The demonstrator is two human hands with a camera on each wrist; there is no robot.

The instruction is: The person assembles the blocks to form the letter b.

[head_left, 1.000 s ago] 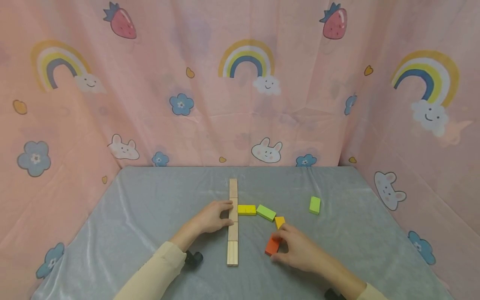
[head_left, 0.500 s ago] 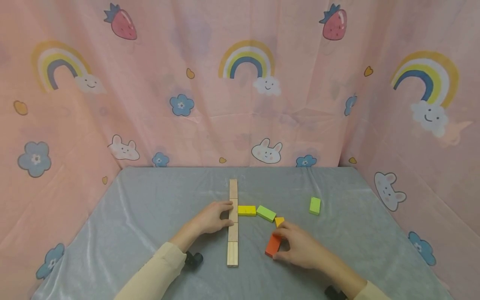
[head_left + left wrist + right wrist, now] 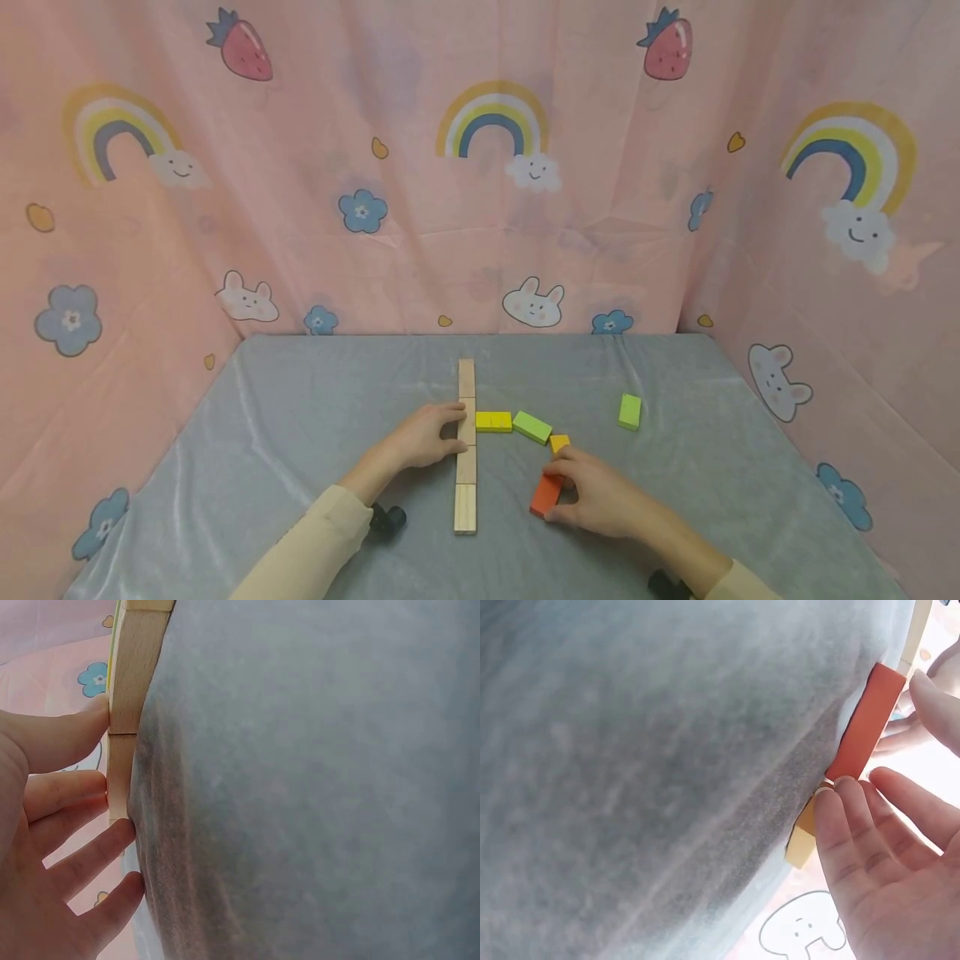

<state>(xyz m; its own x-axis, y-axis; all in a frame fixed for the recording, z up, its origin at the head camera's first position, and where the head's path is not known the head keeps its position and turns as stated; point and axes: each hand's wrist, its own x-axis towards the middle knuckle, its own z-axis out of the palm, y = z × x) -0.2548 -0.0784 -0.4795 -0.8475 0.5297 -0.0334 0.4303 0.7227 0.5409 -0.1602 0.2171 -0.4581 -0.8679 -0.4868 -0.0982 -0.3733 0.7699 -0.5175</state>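
Four-sided plain wooden blocks (image 3: 466, 463) lie end to end in a straight row. My left hand (image 3: 422, 434) rests its thumb and fingertips against the row's left side, fingers fairly straight in the left wrist view. From the row's right side a yellow block (image 3: 493, 422), a green block (image 3: 532, 427) and an orange-yellow block (image 3: 559, 442) run in a curve. At the curve's near end lies a red block (image 3: 545, 496). My right hand (image 3: 603, 498) pinches it lengthwise, thumb at the near end, fingertips at the far end beside the orange-yellow block, which they partly cover.
Another green block (image 3: 630, 412) lies apart, farther right. Grey cloth (image 3: 315, 392) covers the table. A pink patterned curtain (image 3: 420, 267) hangs behind and along both sides. A black device (image 3: 387, 518) shows beneath the left wrist, with another (image 3: 667, 586) by the right wrist.
My right thumb and fingers have shifted very slightly along the red block, which has barely moved. The left hand and the other blocks stay where they were.
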